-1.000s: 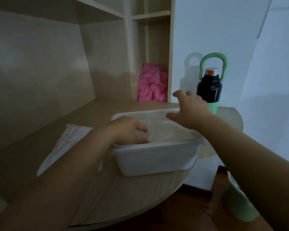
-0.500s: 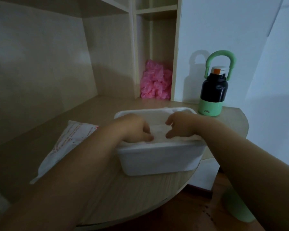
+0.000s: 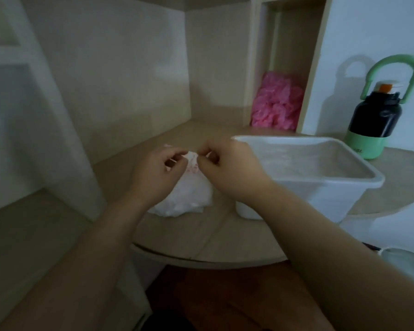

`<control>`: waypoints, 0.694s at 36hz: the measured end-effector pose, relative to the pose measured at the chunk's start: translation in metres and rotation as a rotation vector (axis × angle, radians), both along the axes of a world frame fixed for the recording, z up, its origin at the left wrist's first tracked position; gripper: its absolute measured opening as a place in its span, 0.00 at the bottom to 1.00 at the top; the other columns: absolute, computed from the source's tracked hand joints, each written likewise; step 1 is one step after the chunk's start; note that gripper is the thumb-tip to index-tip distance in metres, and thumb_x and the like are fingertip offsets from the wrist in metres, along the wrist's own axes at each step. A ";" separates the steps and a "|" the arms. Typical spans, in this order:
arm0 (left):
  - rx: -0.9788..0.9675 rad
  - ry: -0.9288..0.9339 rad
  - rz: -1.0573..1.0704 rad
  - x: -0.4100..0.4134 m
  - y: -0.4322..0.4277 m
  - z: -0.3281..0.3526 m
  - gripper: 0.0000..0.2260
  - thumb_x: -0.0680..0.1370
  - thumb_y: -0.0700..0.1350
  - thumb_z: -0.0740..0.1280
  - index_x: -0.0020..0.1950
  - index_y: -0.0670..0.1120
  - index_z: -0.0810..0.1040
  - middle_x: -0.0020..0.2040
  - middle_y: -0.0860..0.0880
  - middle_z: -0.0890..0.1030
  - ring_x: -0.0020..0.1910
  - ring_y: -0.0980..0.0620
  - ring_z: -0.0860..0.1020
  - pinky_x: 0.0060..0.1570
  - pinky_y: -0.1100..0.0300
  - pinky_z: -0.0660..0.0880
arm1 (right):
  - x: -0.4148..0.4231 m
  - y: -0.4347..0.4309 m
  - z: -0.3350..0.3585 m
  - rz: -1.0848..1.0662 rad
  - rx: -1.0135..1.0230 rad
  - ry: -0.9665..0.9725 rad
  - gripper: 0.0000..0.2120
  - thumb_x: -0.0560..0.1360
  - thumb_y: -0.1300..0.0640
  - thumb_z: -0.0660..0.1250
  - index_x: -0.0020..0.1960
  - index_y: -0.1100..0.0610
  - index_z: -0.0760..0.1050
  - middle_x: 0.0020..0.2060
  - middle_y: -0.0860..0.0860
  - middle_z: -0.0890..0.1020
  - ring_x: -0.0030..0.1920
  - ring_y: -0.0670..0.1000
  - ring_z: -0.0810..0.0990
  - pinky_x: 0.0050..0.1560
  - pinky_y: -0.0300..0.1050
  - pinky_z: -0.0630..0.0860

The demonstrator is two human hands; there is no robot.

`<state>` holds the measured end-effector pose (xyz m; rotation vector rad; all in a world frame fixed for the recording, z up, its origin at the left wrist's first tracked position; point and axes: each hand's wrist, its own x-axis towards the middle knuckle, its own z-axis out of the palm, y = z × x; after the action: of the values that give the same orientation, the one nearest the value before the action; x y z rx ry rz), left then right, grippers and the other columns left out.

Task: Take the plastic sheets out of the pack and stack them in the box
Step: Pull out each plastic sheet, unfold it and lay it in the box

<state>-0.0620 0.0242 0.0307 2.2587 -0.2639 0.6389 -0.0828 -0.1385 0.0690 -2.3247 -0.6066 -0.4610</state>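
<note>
A white plastic pack [image 3: 189,194] with red print lies on the wooden desk, left of the box. My left hand [image 3: 158,173] and my right hand [image 3: 230,168] are both over its far end, fingers curled and pinching the pack's top edge between them. The white plastic box [image 3: 320,187] stands to the right, and pale translucent sheets [image 3: 304,161] lie flat inside it. My hands hide the pack's opening.
A black bottle [image 3: 375,120] with a green base and handle stands behind the box on the right. Pink plastic items [image 3: 277,103] fill a shelf nook at the back. The desk's curved front edge [image 3: 201,259] is near me; a pale green bin [image 3: 406,261] sits below right.
Both hands left the box and moved left to the pack, where they now pinch its top. The view has swung left.
</note>
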 end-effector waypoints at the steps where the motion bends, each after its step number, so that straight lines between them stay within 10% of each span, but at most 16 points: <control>1: 0.001 0.009 0.026 -0.002 0.009 -0.010 0.10 0.78 0.39 0.66 0.58 0.45 0.81 0.48 0.52 0.81 0.44 0.57 0.77 0.46 0.65 0.72 | 0.000 0.009 -0.009 0.002 0.003 0.028 0.11 0.77 0.56 0.63 0.56 0.55 0.79 0.45 0.52 0.82 0.45 0.51 0.79 0.44 0.39 0.70; 4: 0.084 0.072 0.045 -0.007 0.024 -0.040 0.11 0.78 0.39 0.66 0.59 0.44 0.80 0.55 0.48 0.81 0.51 0.53 0.77 0.53 0.59 0.72 | 0.005 0.027 -0.044 -0.013 0.001 0.164 0.12 0.78 0.56 0.61 0.60 0.54 0.76 0.47 0.51 0.81 0.42 0.47 0.78 0.42 0.36 0.74; 11: 0.358 0.194 0.042 -0.007 0.016 -0.083 0.20 0.79 0.53 0.63 0.70 0.48 0.72 0.68 0.50 0.73 0.67 0.53 0.69 0.65 0.60 0.62 | 0.020 0.032 -0.104 -0.074 0.033 0.394 0.24 0.79 0.59 0.59 0.74 0.53 0.61 0.72 0.51 0.65 0.70 0.50 0.65 0.68 0.42 0.62; 19: 0.404 -0.093 0.083 0.000 0.008 -0.104 0.08 0.78 0.46 0.67 0.48 0.45 0.84 0.45 0.46 0.82 0.44 0.46 0.79 0.43 0.55 0.74 | 0.024 0.023 -0.127 -0.115 0.169 0.387 0.26 0.78 0.61 0.59 0.75 0.51 0.59 0.64 0.51 0.74 0.60 0.48 0.74 0.59 0.39 0.67; 25: 0.104 -0.104 0.082 -0.005 0.016 -0.101 0.04 0.76 0.39 0.69 0.46 0.43 0.83 0.43 0.51 0.82 0.40 0.59 0.76 0.41 0.74 0.68 | 0.022 0.023 -0.130 -0.054 0.110 0.258 0.27 0.78 0.62 0.60 0.75 0.52 0.58 0.71 0.50 0.66 0.63 0.42 0.67 0.59 0.32 0.61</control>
<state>-0.0671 0.0405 -0.0705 2.3492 -0.2624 0.8038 -0.0610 -0.1154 -0.0606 -2.2514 -0.3854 -0.2071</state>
